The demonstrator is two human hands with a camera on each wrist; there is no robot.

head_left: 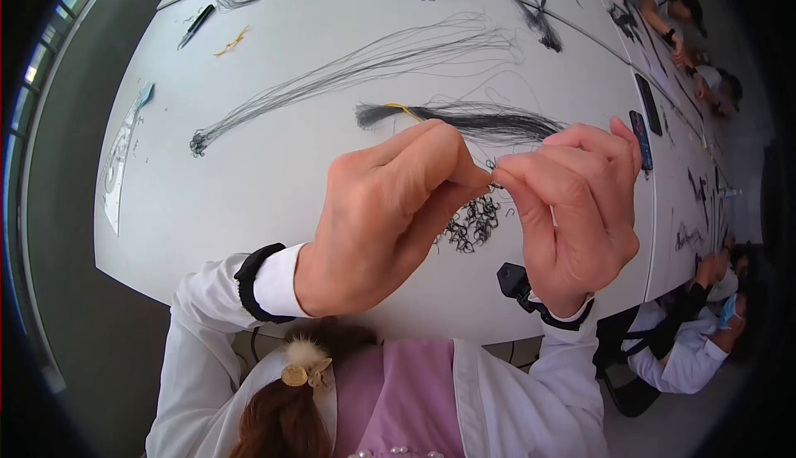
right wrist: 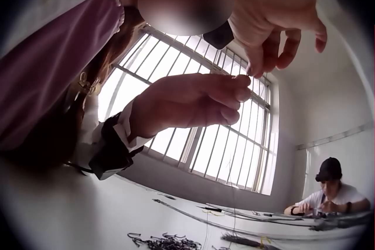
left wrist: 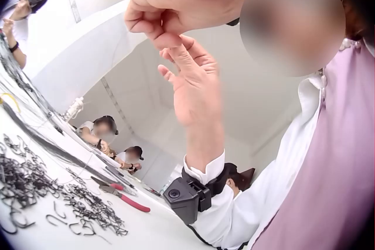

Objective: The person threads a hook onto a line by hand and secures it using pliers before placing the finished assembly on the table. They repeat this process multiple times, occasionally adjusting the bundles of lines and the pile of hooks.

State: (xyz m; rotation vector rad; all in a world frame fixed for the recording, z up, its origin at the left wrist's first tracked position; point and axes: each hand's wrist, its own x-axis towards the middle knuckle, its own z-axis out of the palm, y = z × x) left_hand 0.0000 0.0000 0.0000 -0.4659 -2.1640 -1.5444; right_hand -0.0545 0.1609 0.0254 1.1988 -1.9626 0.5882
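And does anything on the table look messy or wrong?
A bit messy: the dark hooks lie in a loose, jumbled heap on the white table, with a few apart from the pile. Nothing looks clearly broken.

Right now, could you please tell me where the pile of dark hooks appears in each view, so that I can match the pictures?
Head: the pile of dark hooks is just right of centre, partly hidden by the left hand.
Left wrist: lower left.
Right wrist: bottom edge, left of centre.
Shared landmark: the dark bundle with a yellow tie, seen in all three.
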